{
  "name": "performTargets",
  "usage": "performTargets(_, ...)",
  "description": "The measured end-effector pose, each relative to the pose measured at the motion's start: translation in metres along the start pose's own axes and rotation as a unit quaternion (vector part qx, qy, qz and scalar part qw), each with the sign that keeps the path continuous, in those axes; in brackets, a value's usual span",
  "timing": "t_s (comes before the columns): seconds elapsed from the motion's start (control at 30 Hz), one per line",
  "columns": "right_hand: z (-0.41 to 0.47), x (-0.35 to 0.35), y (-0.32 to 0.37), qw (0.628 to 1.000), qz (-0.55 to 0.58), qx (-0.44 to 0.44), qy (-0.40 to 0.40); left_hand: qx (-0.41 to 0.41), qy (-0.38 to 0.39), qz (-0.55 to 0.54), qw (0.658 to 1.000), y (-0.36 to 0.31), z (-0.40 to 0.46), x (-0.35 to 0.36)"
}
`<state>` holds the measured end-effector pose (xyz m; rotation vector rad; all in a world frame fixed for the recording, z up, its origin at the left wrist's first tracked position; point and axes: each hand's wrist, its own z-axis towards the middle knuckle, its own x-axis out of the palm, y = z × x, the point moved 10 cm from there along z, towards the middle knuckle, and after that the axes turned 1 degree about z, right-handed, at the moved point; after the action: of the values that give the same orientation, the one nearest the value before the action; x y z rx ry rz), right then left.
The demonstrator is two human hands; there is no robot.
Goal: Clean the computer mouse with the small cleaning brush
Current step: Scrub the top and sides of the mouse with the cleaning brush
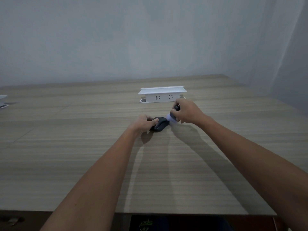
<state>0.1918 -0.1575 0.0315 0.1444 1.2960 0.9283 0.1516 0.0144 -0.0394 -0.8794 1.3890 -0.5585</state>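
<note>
A dark computer mouse (160,125) lies on the wooden table (83,147), a little past the middle. My left hand (143,122) grips it from its left side, fingers over its top. My right hand (188,112) holds a small cleaning brush (173,116) with a dark handle and pale bristles. The bristles touch the mouse's far right end. Most of the brush handle is hidden inside my fingers.
A white pop-up socket box (162,94) stands raised from the table just behind my hands. A white object (3,101) shows at the left edge. The wall rises behind the table, and the near table edge runs along the bottom.
</note>
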Motion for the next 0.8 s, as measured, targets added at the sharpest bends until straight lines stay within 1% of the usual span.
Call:
performTargets(0.13, 0.004, -0.011, -0.001, 0.997, 0.079, 0.012, -0.024, 0.005, 0.001, -0.019, 1.000, 0.006, -0.006, 0.002)
performTargets(0.2, 0.008, -0.012, 0.000, 0.995, 0.094, 0.017, -0.027, 0.016, 0.006, -0.046, 0.999, 0.006, -0.012, 0.005)
performTargets(0.3, 0.014, -0.006, 0.009, 0.995, 0.099, 0.006, -0.005, 0.026, 0.016, -0.041, 0.999, 0.011, -0.013, 0.007)
performTargets(0.43, 0.018, 0.003, 0.020, 0.996, 0.086, -0.013, 0.030, 0.025, 0.015, -0.047, 0.998, 0.010, -0.013, 0.003)
performTargets(0.57, 0.020, 0.012, 0.014, 0.997, 0.046, -0.009, 0.055, 0.027, 0.026, -0.018, 0.999, 0.007, -0.011, 0.001)
performTargets(0.63, 0.021, 0.013, 0.007, 0.999, -0.031, -0.010, 0.044, 0.025, 0.031, -0.017, 0.999, 0.007, -0.010, 0.000)
performTargets(0.7, 0.022, 0.008, 0.007, 0.993, -0.117, -0.023, 0.002, 0.030, 0.034, -0.017, 0.999, 0.007, -0.009, 0.001)
performTargets(0.73, 0.021, 0.006, 0.012, 0.994, -0.106, -0.033, -0.013, 0.031, 0.035, -0.017, 0.999, 0.009, -0.007, 0.001)
performTargets(0.8, 0.018, 0.009, 0.029, 0.998, -0.016, -0.068, 0.001, 0.033, 0.031, -0.018, 0.999, 0.011, -0.005, 0.000)
